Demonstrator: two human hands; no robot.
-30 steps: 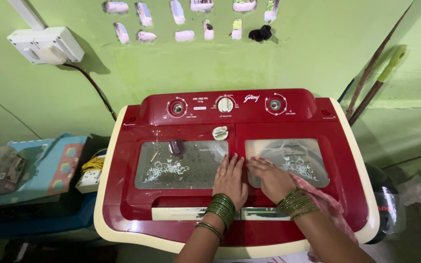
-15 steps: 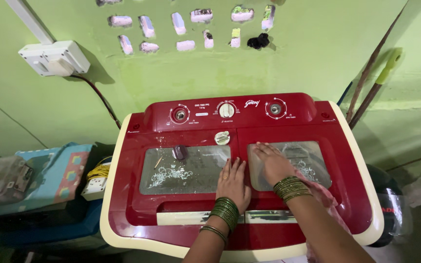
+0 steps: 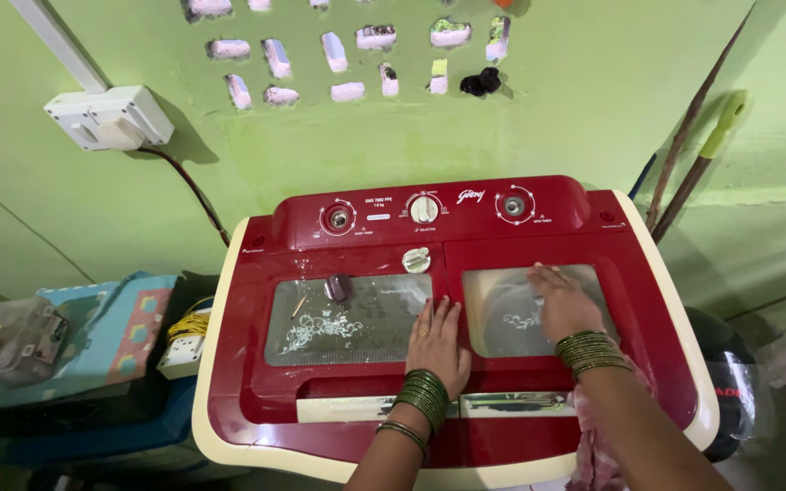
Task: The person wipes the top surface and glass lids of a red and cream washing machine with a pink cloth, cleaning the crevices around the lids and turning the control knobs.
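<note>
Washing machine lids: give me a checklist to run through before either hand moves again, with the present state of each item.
1. Left hand flat on the left lid, by its right edge: ok.
2. Right hand flat on the right lid: ok.
3. Both lids shut: ok.
4. Left lid bare: not ok, a small dark knob-like object lies on it.
5. Fingers gripping either front handle strip: not ok, both hands rest above it.
6. Machine plugged into the wall socket box: cannot tell.
</note>
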